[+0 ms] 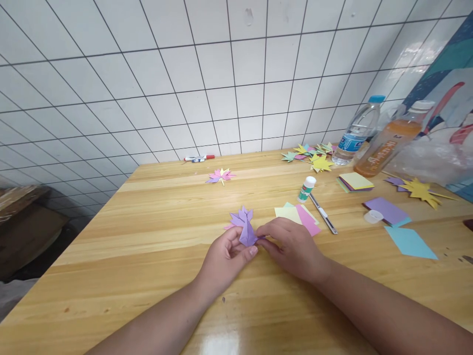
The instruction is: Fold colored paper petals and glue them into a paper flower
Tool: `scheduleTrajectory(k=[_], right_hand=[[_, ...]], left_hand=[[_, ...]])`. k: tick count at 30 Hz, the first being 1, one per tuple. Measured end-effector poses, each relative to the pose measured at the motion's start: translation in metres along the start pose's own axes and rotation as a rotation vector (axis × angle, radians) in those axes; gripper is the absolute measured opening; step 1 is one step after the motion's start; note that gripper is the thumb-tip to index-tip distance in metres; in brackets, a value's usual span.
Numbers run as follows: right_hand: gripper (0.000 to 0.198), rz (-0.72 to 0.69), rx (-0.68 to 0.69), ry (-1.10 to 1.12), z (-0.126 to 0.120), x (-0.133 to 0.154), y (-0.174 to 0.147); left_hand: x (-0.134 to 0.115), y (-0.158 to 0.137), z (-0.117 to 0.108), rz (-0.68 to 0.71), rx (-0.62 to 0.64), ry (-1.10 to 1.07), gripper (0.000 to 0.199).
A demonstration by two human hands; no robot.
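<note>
A purple folded-paper piece (247, 233) with pointed tips is held up above the wooden table. My left hand (226, 251) has its fingers behind the piece and its thumb along the lower edge. At the right end of the piece, my right hand (291, 246) pinches a narrow purple part between thumb and fingers. Behind the piece, pink tips show, partly hidden by it. Loose yellow and pink paper sheets (309, 219) lie just past my right hand, which covers part of them.
A glue stick (306, 190) and a utility knife (323, 214) lie beyond my right hand. Farther right are paper stacks (356, 181), a glue cap (373, 216), a water bottle (356, 133) and an orange drink bottle (390, 140). A folded paper leaf (220, 176) and markers (199, 158) lie near the tiled wall.
</note>
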State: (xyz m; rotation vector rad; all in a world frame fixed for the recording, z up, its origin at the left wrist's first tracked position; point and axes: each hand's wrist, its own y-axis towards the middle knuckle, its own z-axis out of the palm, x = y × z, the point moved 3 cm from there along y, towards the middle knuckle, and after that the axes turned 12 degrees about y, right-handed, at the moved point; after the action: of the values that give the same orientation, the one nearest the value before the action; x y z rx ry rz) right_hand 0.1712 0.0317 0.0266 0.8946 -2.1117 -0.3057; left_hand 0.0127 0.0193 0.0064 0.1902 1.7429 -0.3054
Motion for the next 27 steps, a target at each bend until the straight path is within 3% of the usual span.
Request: scheduleTrajectory(k=[4,9,12,27], right_hand=[[0.016,0.013,0.025,0.034,0.002,0.001,-0.001],[0.011,0.231,-0.020,0.352,0.006,-0.006,0.002],[0.012,0.277,0.005,0.451,0.007,-0.009,0.005],[0.009,0.391,-0.015,0.514,0.010,-0.011,0.003]], left_hand=[[0.001,0.001,0.002,-0.010,-0.011,-0.009,0.029],[0.003,0.002,0.000,-0.033,-0.021,-0.005,0.026],[0.004,0.002,0.002,-0.008,0.002,-0.022,0.023],[0.006,0.002,0.002,-0.007,-0.013,0.056,0.017]])
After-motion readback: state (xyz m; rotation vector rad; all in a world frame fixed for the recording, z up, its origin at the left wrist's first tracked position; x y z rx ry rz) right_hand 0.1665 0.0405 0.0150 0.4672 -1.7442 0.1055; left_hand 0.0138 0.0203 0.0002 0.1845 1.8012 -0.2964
